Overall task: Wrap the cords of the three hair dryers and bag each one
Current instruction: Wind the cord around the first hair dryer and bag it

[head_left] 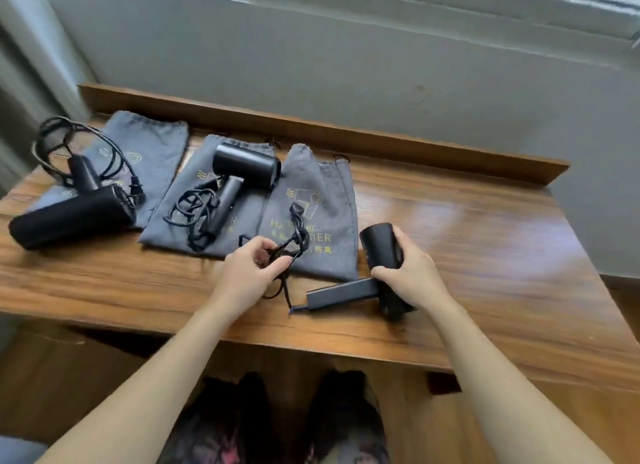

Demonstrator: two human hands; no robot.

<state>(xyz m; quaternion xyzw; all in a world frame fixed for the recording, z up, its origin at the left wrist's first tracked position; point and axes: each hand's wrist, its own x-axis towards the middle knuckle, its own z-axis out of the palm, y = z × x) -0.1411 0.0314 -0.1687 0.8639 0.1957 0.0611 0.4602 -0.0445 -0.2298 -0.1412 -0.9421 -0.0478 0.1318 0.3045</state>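
Three black hair dryers lie on a wooden table (485,228), with three grey drawstring bags under or beside them. My right hand (412,273) grips the barrel of the right dryer (379,249), whose handle points left along the table. My left hand (247,273) pinches the bunched black cord (296,238) of that dryer, over the right bag (322,200). The middle dryer (242,172) rests on the middle bag (194,221) with its cord in a loose tangle. The left dryer (72,216) lies on the left bag (152,145), its cord looped loosely behind it.
A raised wooden ledge (346,138) runs along the table's back edge against a grey wall. The right half of the tabletop is bare wood. My legs and a patterned garment show below the table's front edge.
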